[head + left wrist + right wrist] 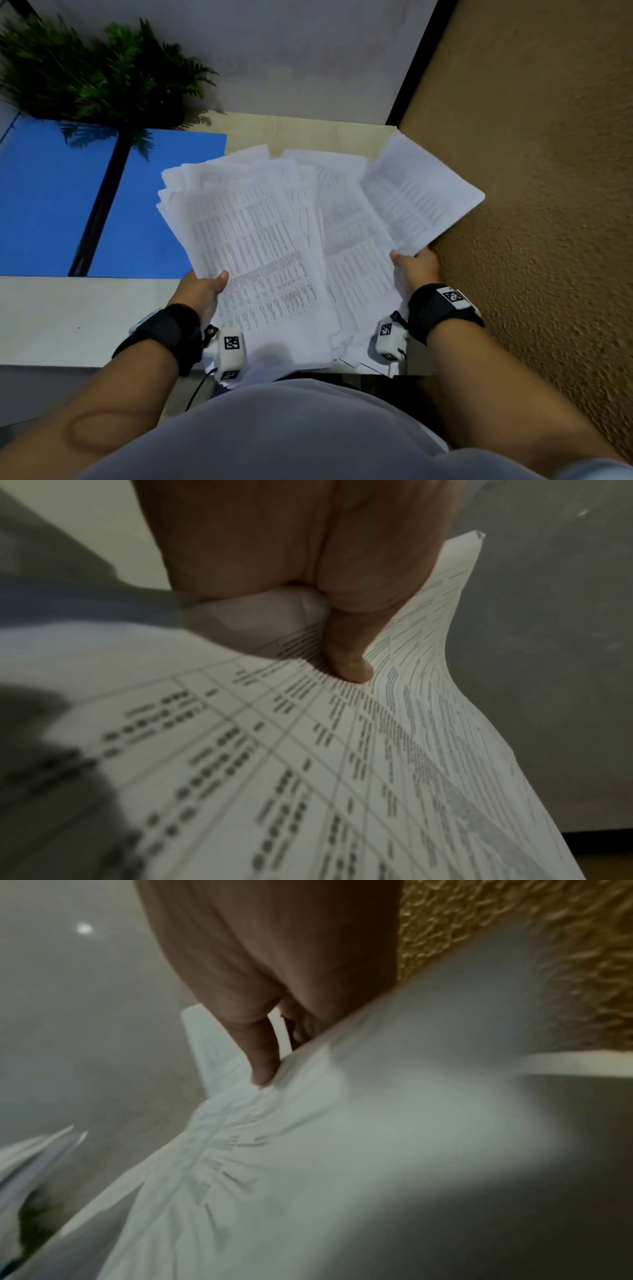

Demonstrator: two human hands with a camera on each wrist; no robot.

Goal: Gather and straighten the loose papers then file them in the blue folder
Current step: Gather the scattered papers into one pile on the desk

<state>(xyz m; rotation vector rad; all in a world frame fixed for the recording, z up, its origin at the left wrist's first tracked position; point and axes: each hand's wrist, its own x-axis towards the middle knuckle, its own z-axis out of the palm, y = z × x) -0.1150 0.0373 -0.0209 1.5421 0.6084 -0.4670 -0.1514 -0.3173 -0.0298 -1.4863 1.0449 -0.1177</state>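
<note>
1. Head view: loose papers fanned out above the desk, held up betw. both hands, close to the body.
2. Left hand grips the thick left bundle, thumb pressed on top; right hand pinches the near edge of the right-side sheets, which splay toward the wall.
3. Key relation: blue folder lies open and flat, forward-left of the papers, on the left hand's side. Its dark spine runs away from the person, roughly along the papers' long axis, so I'd judge little turning is needed.
4. Sheets not yet squared, so straightening comes first.
5. Room: pale desk, fern behind the folder, textured tan wall on the right.
</note>
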